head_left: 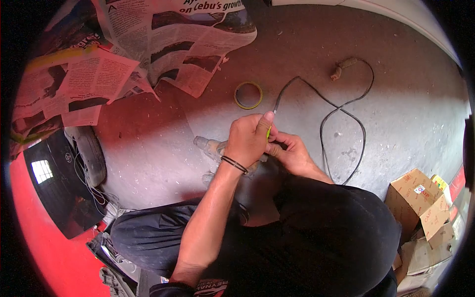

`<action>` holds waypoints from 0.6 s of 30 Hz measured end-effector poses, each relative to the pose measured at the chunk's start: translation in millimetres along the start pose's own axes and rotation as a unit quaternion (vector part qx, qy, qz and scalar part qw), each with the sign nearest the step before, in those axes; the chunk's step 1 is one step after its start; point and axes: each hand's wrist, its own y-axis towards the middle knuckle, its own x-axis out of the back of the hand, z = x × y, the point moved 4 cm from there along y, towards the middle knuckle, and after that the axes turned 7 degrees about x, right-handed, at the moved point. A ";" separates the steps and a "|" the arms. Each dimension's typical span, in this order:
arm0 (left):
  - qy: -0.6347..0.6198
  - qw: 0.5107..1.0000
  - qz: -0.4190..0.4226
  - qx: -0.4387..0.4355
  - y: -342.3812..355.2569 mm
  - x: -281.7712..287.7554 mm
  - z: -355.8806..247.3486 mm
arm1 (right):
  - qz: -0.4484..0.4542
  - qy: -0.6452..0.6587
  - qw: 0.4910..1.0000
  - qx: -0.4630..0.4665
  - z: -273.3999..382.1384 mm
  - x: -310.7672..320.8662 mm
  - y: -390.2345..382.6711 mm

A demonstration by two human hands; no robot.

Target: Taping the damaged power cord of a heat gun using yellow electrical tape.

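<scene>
The left hand (247, 141) is curled into a loose fist over the near end of a black cable (341, 106), its thumb pressed up along the cable and pinching a short strip of yellow tape (268, 132) against it; a dark band sits on that wrist; the right hand (293, 154) lies just beside it, touching it, fingers folded around the same cable end from below. From the hands the cable runs up and away across the grey concrete floor (396, 99), loops over itself, and ends at a brownish plug (342, 68) well apart from the hands; another stretch of it curves back down towards the person's dark-clad knee. A roll of yellow tape (248, 95) lies flat on the floor just above the left hand, not touching it. Sheets of newspaper (163, 39) are spread at the upper left, beside a car tyre (89, 153); cardboard boxes (420, 198) stand at the lower right.
</scene>
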 end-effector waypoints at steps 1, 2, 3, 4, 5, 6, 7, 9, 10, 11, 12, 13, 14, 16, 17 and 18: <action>0.000 1.000 -0.001 -0.001 -0.6 0.6 1.9 | -0.004 0.013 1.000 0.010 1.0 -3.6 -0.8; -0.051 0.998 0.018 -0.013 -0.6 0.1 4.3 | -0.007 0.025 0.999 0.021 2.5 -5.6 -1.4; -0.102 0.994 0.038 -0.025 -1.1 0.0 5.6 | -0.007 0.025 0.999 0.022 4.4 -5.0 -2.2; -0.103 0.994 0.038 -0.026 -2.9 2.2 1.9 | -0.007 0.010 1.000 0.012 4.8 -2.0 -3.0; -0.039 0.998 0.050 -0.009 -5.7 3.4 -1.8 | -0.008 -0.005 1.000 0.001 4.9 0.2 -3.5; 0.024 0.998 0.062 0.008 -7.9 3.5 -3.3 | -0.008 -0.007 1.000 0.002 0.3 1.4 -3.5; 0.022 0.998 0.064 0.004 -7.5 1.0 -4.0 | -0.011 0.011 1.000 0.012 -3.7 3.7 -3.7; 0.097 0.987 -0.008 -0.125 -8.0 -1.4 -13.4 | -0.016 0.024 0.999 0.023 -11.3 10.5 -2.6; 0.098 0.987 -0.010 -0.126 -7.7 -4.2 -8.4 | -0.033 -0.004 0.999 0.038 -11.3 8.1 1.8; 0.082 0.973 -0.125 -0.177 -9.5 -0.6 -3.1 | -0.050 -0.032 0.997 0.051 -11.2 8.2 3.9; 0.066 0.943 -0.238 -0.225 -14.7 3.3 3.5 | -0.049 -0.031 0.997 0.050 -10.4 10.3 6.2; 0.064 0.943 -0.235 -0.225 -16.8 0.7 10.1 | -0.079 -0.048 0.995 0.037 -8.1 18.9 8.5; 0.043 0.957 -0.260 -0.125 -19.9 5.8 24.6 | -0.106 -0.063 0.992 0.025 -6.3 26.0 11.7; 0.027 0.957 -0.286 -0.023 -31.6 6.3 61.0 | -0.132 -0.093 0.987 0.019 -5.7 40.1 20.7; -0.081 0.959 -0.256 0.094 -36.3 2.6 102.8 | -0.142 -0.123 0.982 0.008 -10.8 47.1 27.9; -0.190 0.935 -0.217 0.206 -42.5 -6.7 141.0 | -0.156 -0.156 0.975 -0.004 -17.2 56.0 34.4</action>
